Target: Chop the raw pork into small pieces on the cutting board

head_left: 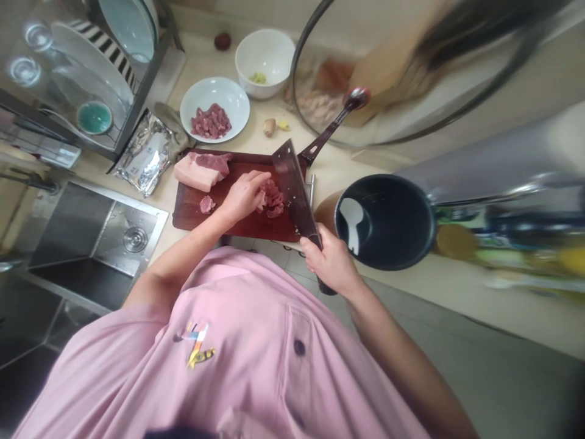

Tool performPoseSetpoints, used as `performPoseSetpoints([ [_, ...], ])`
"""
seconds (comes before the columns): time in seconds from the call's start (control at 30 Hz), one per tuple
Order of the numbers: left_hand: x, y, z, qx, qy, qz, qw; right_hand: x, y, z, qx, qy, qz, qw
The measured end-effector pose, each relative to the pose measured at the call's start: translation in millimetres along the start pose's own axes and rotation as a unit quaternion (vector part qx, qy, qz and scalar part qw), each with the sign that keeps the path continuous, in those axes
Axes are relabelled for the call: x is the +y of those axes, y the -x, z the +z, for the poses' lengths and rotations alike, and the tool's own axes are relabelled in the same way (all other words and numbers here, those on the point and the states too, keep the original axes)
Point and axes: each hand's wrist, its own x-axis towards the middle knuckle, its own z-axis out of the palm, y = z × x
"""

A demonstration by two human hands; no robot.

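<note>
- My right hand holds the cleaver.
- My left hand touches the cut meat on the chopping board; I cannot tell its grip.

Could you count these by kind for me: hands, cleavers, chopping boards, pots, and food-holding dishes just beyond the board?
Hands: 2 (left hand, right hand)
Cleaver: 1
Chopping board: 1
Pot: 1
Dishes: 2 (plate, white bowl)
Total: 7
</note>
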Motion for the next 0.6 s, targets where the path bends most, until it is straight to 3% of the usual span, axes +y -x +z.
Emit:
performPoseSetpoints([
  [0.1, -2.7, 27.8, -30.0, 0.046, -0.037, 0.008, 0.998, -0.5, 2.2, 5.9, -0.047, -0.012, 0.0, 0.999],
  [0.17, -11.6, 55.2, -43.3, 0.122, -0.069, -0.024, 0.99, -0.3, 2.1, 13.4, -0.105, -0.018, -0.017, 0.994],
  [0.23, -24.4, 82.0, -47.2, 0.169, -0.129, -0.068, 0.975, 1.3, 0.0, 21.0, -0.153, -0.023, -0.031, 0.988],
  [0.3, -37.4, 101.7, -43.0, 0.156, -0.166, -0.098, 0.969, 4.6, -3.8, 25.6, -0.177, -0.024, -0.034, 0.983],
  [0.43, -50.8, 110.4, -26.7, 0.128, -0.176, -0.127, 0.968, 13.6, -13.2, 22.5, -0.154, 0.006, -0.022, 0.988],
  [0.6, -37.0, 85.9, -11.7, 0.134, -0.087, -0.103, 0.982, 12.5, -18.8, 19.8, -0.086, 0.037, -0.005, 0.996],
])
